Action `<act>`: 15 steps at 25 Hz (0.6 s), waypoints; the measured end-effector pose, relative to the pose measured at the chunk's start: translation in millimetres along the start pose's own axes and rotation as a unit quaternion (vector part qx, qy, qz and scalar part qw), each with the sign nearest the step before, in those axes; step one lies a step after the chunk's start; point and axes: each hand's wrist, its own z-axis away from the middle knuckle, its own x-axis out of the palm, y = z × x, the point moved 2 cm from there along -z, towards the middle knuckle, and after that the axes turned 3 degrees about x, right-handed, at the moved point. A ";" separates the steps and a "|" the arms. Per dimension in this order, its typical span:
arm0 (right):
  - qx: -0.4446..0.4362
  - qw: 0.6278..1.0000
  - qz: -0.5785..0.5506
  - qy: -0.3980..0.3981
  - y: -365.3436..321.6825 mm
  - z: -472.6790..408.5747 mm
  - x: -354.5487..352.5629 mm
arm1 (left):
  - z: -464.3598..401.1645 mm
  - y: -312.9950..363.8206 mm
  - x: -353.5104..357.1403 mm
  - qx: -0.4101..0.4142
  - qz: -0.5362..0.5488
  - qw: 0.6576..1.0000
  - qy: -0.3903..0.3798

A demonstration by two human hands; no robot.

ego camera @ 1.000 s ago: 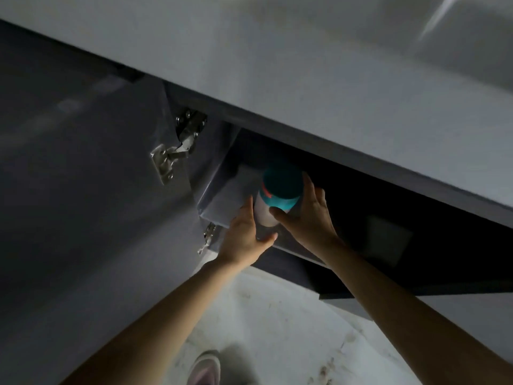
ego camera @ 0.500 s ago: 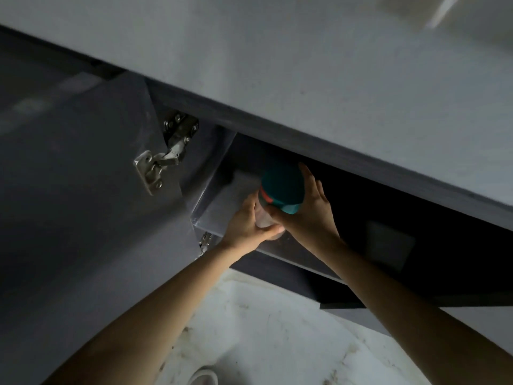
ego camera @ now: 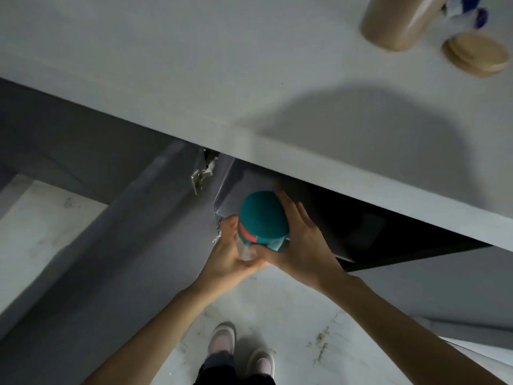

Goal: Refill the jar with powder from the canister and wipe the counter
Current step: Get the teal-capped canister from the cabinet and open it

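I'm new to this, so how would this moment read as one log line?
phase: fetching canister | left hand: holding its base | right hand: holding its side | cabinet door: open | jar: on counter

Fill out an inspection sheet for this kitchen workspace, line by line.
Surface: pale counter, mostly bare, shadow across it.
Job's things: teal-lidded canister held in front of the open cabinet; tan jar on the counter, its wooden lid lying beside it.
Clutter: blue-and-white item at the top edge, too cropped to identify.
Grippers: left hand and right hand both clasp the canister.
Cables: nothing seen.
Surroundings: open cabinet door with metal hinge; marbled floor; shoes.
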 end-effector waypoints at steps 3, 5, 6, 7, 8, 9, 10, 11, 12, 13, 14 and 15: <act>-0.018 0.999 0.018 -0.031 -36.8 31.4 -26.3 | 38.7 49.5 -13.8 -0.006 -0.019 1.000 -0.004; -0.037 0.998 0.038 -0.046 -61.8 49.4 -46.7 | 59.9 84.0 -20.5 0.001 -0.026 1.000 0.008; -0.046 0.996 0.049 -0.052 -73.4 56.4 -56.7 | 67.7 98.0 -22.6 0.005 -0.021 1.000 0.014; -0.051 0.996 0.056 -0.052 -86.5 62.7 -68.6 | 73.3 113.5 -26.3 0.005 -0.012 1.000 0.017; -0.052 0.996 0.060 -0.051 -95.2 65.1 -78.4 | 75.1 124.0 -28.3 0.003 -0.004 1.000 0.022; -0.053 0.996 0.063 -0.046 -104.4 68.2 -89.3 | 76.5 136.4 -31.2 0.005 -0.003 1.000 0.023; -0.056 0.995 0.067 -0.038 -113.2 70.0 -101.0 | 75.1 147.6 -34.4 0.010 -0.007 1.000 0.020; -0.058 0.996 0.066 -0.028 -122.8 73.7 -112.2 | 74.9 161.5 -38.6 0.015 -0.010 1.000 0.014; -0.061 0.996 0.063 -0.016 -131.5 76.5 -123.1 | 73.6 174.2 -42.3 0.027 -0.019 0.999 0.010; -0.064 0.996 0.063 -0.004 -139.4 78.9 -134.3 | 71.9 188.2 -45.6 0.044 -0.028 0.999 0.006; -0.067 0.995 0.066 0.010 -146.8 81.9 -145.2 | 69.5 200.8 -48.9 0.059 -0.035 0.998 0.001; -0.069 0.995 0.072 0.020 -152.2 83.3 -154.5 | 65.5 212.1 -50.9 0.070 -0.033 0.997 -0.003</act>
